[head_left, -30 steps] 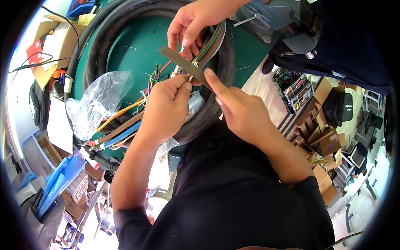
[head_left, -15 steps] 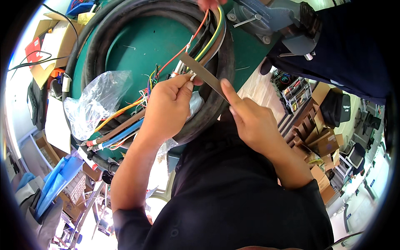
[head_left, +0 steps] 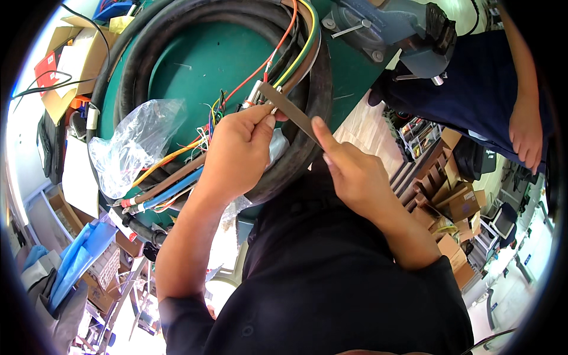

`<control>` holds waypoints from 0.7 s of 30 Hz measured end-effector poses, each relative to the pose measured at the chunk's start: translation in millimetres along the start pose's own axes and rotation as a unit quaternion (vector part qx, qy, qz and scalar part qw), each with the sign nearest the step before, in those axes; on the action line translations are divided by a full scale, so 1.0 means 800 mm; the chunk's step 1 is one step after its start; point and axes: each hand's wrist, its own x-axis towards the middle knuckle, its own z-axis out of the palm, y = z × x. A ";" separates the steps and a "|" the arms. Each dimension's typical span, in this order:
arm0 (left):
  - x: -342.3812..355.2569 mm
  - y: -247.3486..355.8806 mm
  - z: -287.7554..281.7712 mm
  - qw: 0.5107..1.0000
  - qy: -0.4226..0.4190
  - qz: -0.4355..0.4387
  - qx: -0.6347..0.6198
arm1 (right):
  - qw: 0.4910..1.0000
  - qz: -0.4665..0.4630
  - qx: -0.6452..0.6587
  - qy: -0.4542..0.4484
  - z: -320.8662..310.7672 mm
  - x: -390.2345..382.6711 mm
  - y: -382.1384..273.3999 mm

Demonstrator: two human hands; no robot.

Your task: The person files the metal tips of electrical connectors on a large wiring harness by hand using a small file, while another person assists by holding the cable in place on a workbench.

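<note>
My right hand (head_left: 358, 177) grips a flat metal file (head_left: 289, 109), its index finger stretched along the blade. The file slants up and left, across a small silvery metal piece (head_left: 274, 110) that my left hand (head_left: 241, 148) pinches between thumb and fingers. The exact shape of that piece is mostly hidden. Just beyond lie a red wire (head_left: 286, 40), a green-yellow wire (head_left: 311, 41) and a pale metal end (head_left: 253, 94). Thick black cable (head_left: 319, 77) lies coiled around and under my hands.
The coil rests on a green tabletop (head_left: 207, 65). A clear plastic bag (head_left: 139, 142) and blue and brown cable ends (head_left: 171, 188) lie to the left. At the far right stands a grey bench vise (head_left: 378, 26). Another person's arm (head_left: 523, 112) hangs beside the table, above cardboard boxes (head_left: 458, 204).
The file and my right hand have shifted slightly down. My left hand keeps its pinch. The other person's hand has left the wires at the top and now hangs at the right.
</note>
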 end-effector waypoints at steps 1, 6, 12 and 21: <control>0.001 -0.003 0.002 1.000 0.010 0.017 0.020 | 1.000 -0.006 -0.002 0.006 0.003 0.008 -0.003; 0.003 -0.017 0.007 0.995 0.037 0.069 0.067 | 0.991 -0.089 0.020 0.101 0.018 0.067 -0.011; 0.002 -0.006 0.003 0.998 0.026 0.030 0.047 | 0.999 -0.040 -0.021 0.030 0.001 0.001 -0.002; 0.002 -0.018 0.007 0.995 0.047 0.056 0.064 | 0.993 -0.064 -0.006 0.094 0.002 0.035 -0.010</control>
